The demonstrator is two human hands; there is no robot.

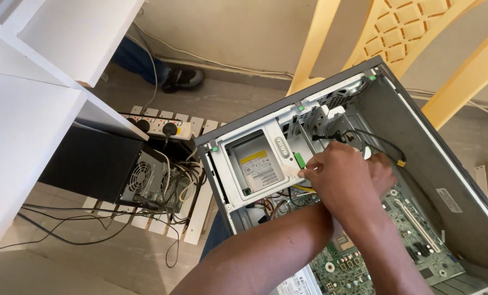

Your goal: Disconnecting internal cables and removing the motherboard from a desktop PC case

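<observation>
Currently my left hand (337,177) pinches a pale strip (291,171) beside the drive cage (249,164) inside the open computer case (446,164); right hand (383,172) hidden behind it, grip unclear.

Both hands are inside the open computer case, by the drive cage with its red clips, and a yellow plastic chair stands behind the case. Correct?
Not quite: the head view shows green clips, not red, on the drive cage. The rest holds: the left hand and right hand are inside the open computer case, and a yellow plastic chair stands behind it.
</observation>
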